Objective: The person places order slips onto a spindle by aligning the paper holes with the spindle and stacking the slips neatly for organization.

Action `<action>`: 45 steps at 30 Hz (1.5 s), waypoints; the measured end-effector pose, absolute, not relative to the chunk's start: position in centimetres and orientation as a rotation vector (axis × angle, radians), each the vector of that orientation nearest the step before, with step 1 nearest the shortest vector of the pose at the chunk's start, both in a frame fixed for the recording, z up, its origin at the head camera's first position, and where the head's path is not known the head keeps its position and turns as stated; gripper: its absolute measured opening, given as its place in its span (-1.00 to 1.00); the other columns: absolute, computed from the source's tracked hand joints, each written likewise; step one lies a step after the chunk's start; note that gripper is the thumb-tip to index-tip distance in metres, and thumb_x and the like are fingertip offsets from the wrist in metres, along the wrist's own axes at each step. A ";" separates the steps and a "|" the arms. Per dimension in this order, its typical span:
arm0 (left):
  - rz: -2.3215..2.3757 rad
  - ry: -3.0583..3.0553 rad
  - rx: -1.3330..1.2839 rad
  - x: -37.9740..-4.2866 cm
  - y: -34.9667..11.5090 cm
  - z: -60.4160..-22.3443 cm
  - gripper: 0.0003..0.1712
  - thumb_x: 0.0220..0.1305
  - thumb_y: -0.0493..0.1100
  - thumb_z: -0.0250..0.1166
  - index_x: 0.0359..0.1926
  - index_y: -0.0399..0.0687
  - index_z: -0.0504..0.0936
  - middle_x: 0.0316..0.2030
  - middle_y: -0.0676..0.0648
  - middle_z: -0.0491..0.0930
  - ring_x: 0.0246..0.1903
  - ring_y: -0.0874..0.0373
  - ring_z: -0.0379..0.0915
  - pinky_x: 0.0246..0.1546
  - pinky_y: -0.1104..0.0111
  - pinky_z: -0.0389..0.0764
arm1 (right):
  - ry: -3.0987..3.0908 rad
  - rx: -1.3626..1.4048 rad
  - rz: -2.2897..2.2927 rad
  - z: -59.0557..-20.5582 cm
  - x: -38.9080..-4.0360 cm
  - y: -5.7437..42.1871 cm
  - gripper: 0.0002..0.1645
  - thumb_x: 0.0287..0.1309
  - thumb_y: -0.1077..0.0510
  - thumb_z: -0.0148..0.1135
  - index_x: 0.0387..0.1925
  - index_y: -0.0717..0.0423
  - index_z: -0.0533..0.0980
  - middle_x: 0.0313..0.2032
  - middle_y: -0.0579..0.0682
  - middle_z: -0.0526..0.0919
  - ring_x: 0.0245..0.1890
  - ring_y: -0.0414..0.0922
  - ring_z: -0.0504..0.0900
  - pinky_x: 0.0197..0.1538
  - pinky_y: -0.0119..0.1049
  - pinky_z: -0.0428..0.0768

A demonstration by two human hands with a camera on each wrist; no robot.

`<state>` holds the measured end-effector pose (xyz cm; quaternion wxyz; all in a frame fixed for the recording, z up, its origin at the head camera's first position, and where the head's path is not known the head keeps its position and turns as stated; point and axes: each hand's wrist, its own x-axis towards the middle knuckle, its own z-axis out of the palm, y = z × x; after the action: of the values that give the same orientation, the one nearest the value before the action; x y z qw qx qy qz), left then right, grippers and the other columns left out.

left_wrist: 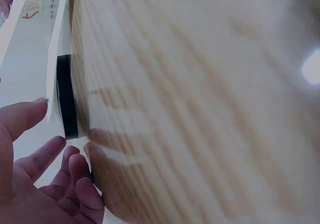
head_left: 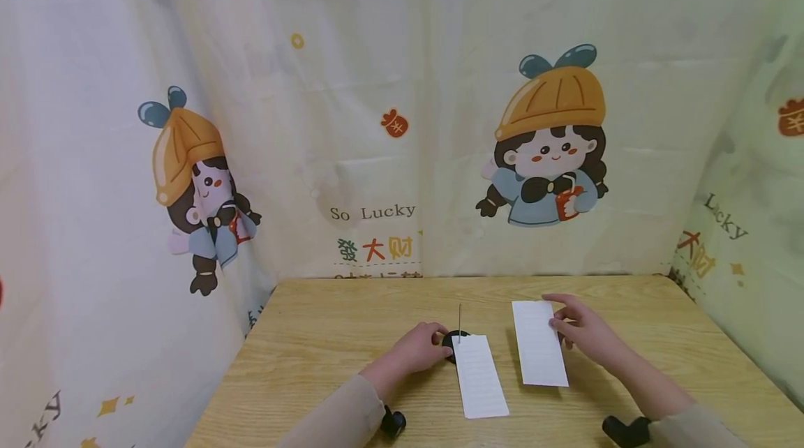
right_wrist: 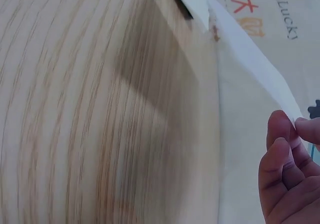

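A paper spike (head_left: 448,340) with a round black base and a thin upright metal pin stands on the table. One white lined paper slip (head_left: 482,378) is on it, with the pin near its top left corner. My left hand (head_left: 419,348) holds the base's left edge between thumb and fingers; in the left wrist view the black base (left_wrist: 67,96) shows edge-on beside the fingertips. Another white lined slip (head_left: 540,343) hangs above the table to the right. My right hand (head_left: 587,331) pinches its right edge, and the right wrist view shows thumb and finger meeting on the paper (right_wrist: 260,64).
The wooden table (head_left: 326,322) reaches back to a printed curtain (head_left: 352,155), which also hangs along both sides. Black wrist-worn pieces sit by both sleeves, one at the left wrist (head_left: 393,423) and one at the right wrist (head_left: 626,431).
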<state>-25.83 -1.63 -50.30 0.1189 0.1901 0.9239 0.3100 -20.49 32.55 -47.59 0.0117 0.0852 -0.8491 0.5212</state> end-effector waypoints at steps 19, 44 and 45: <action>1.146 2.711 0.544 -24.9 -2.3 -48.0 -0.62 0.36 0.03 0.28 0.13 0.03 0.60 -0.21 0.13 0.49 -0.28 0.19 0.40 -0.37 0.29 0.46 | -2.596 0.339 1.682 -46.1 -21.1 28.1 -0.41 0.37 0.24 0.17 0.37 0.13 0.29 -0.26 0.17 0.47 -0.43 -0.02 0.52 -0.40 -0.17 0.60; 1.642 2.613 0.435 -24.7 0.4 -45.0 -0.67 0.37 0.15 0.24 -0.08 0.05 0.65 -0.21 0.13 0.58 -0.24 0.20 0.47 -0.28 0.28 0.53 | -2.549 0.354 1.795 -45.7 -21.9 23.1 -0.43 0.36 0.20 0.19 0.35 0.06 0.33 -0.24 0.13 0.53 -0.41 -0.01 0.52 -0.35 -0.23 0.60; 1.636 2.618 0.434 -24.7 0.5 -45.0 -0.68 0.36 0.15 0.25 -0.10 0.04 0.64 -0.23 0.12 0.58 -0.25 0.20 0.47 -0.30 0.28 0.52 | -2.546 0.358 1.797 -45.7 -21.8 23.0 -0.43 0.36 0.20 0.20 0.35 0.05 0.33 -0.24 0.13 0.53 -0.41 -0.02 0.53 -0.36 -0.24 0.60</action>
<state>-24.70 0.51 -45.01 0.0121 0.1392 0.8396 0.5249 -21.85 23.01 -45.68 0.0024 0.1140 -0.8117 0.5729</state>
